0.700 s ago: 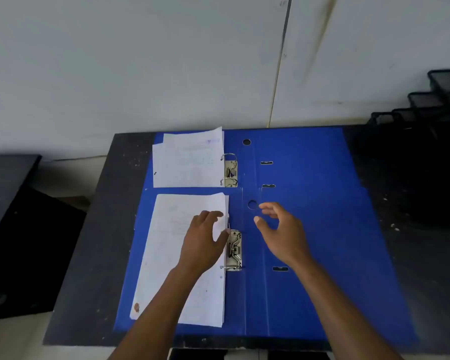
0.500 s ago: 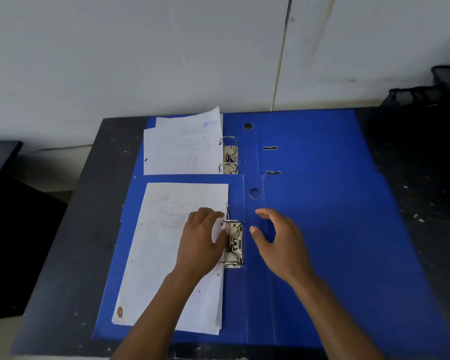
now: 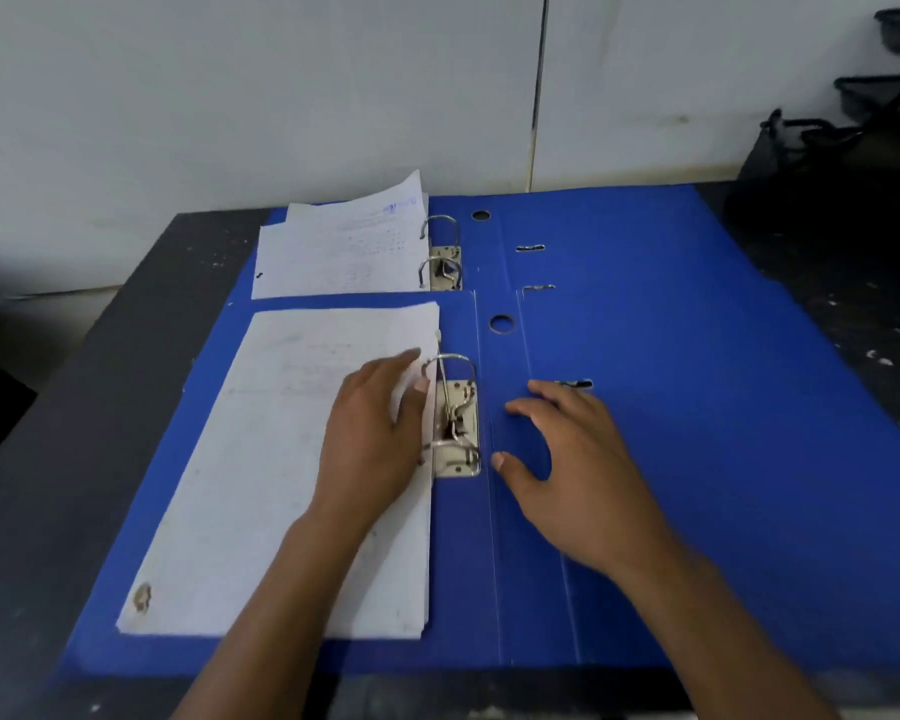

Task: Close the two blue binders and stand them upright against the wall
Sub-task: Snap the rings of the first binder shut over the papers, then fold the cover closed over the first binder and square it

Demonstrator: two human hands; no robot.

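Two blue binders lie open flat on a dark table, one behind the other. The near binder (image 3: pixel 697 485) holds a white paper stack (image 3: pixel 281 459) on its left half, beside a metal ring mechanism (image 3: pixel 455 423). The far binder (image 3: pixel 619 236) has its own papers (image 3: pixel 344 252) and rings (image 3: pixel 442 259). My left hand (image 3: pixel 375 433) rests flat on the near papers, fingertips at the ring edge. Just right of the mechanism, my right hand (image 3: pixel 578 459) hovers over the near binder's spine with fingers spread, holding nothing.
The white wall (image 3: pixel 281 96) rises directly behind the far binder. A black wire tray rack (image 3: pixel 853 111) stands at the back right. The dark table (image 3: pixel 100 407) shows bare strips at the left and right, with its front edge just below the near binder.
The view has come closer and lower over the binders. My left hand has slid slightly towards the rings, and my right hand has shifted down beside the mechanism.
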